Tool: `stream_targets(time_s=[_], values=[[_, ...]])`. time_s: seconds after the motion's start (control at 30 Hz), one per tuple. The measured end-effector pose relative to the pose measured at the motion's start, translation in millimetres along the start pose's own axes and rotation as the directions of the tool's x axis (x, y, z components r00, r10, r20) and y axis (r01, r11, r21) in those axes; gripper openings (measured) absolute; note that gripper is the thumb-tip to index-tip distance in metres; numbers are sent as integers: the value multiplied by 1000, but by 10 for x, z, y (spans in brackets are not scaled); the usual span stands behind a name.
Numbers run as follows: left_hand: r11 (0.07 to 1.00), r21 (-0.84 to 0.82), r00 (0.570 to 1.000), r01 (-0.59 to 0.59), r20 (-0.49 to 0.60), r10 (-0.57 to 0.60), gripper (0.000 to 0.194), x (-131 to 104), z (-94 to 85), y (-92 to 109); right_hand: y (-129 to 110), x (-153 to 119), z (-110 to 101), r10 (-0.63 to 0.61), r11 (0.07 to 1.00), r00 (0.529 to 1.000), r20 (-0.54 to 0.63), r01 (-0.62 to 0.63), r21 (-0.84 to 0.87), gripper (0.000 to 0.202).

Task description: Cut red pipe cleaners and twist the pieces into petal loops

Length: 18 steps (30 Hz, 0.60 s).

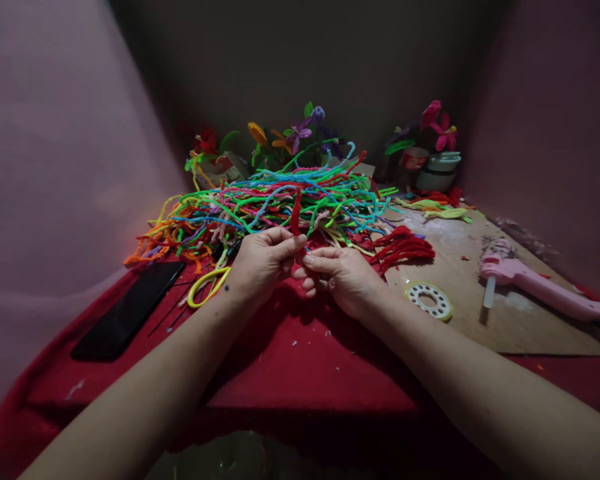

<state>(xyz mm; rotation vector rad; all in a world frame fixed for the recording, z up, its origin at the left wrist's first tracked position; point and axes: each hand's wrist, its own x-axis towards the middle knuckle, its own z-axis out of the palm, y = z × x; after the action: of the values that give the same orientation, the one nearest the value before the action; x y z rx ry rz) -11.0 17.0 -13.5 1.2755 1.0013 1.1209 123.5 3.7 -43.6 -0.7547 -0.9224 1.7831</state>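
My left hand (267,260) pinches the lower end of a red pipe cleaner piece (296,212), which stands up above the fingertips. Close against it, my right hand (343,277) has its thumb and forefinger pressed together at the base of the same piece. A small bit of blue shows between the two hands; what it belongs to is too small to tell. Just behind lies a big tangled heap of colourful pipe cleaners (265,193). Several red pipe cleaner pieces (405,247) are bunched right of my hands.
Left are a black phone (130,310) and yellow-handled scissors (207,287). On the wooden board (470,333) at right rest a white ring-shaped spool (429,300) and a pink glue gun (545,283). Pipe cleaner flowers (300,133) and a lidded jar (437,171) stand behind. Red cloth (310,373) covers the table.
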Motion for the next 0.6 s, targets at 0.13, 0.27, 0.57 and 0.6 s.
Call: stream_targets(time_s=[0.13, 0.27, 0.57, 0.6], values=[[997, 63, 999, 43, 19, -44, 27, 15, -38, 8, -14, -7, 19, -1, 1000, 999, -37, 1, 5, 5], [993, 100, 997, 65, 27, -68, 27, 11, -56, 32, -14, -12, 37, -56, 998, 995, -80, 54, -26, 5], [998, -30, 996, 64, 57, -62, 18, 36, -75, -8, 1, -21, 29, -20, 995, 999, -31, 17, -100, 7], [996, -51, 996, 70, 50, -68, 19, 43, -77, -20, 6, -17, 24, -19, 996, 1000, -23, 16, -89, 6]])
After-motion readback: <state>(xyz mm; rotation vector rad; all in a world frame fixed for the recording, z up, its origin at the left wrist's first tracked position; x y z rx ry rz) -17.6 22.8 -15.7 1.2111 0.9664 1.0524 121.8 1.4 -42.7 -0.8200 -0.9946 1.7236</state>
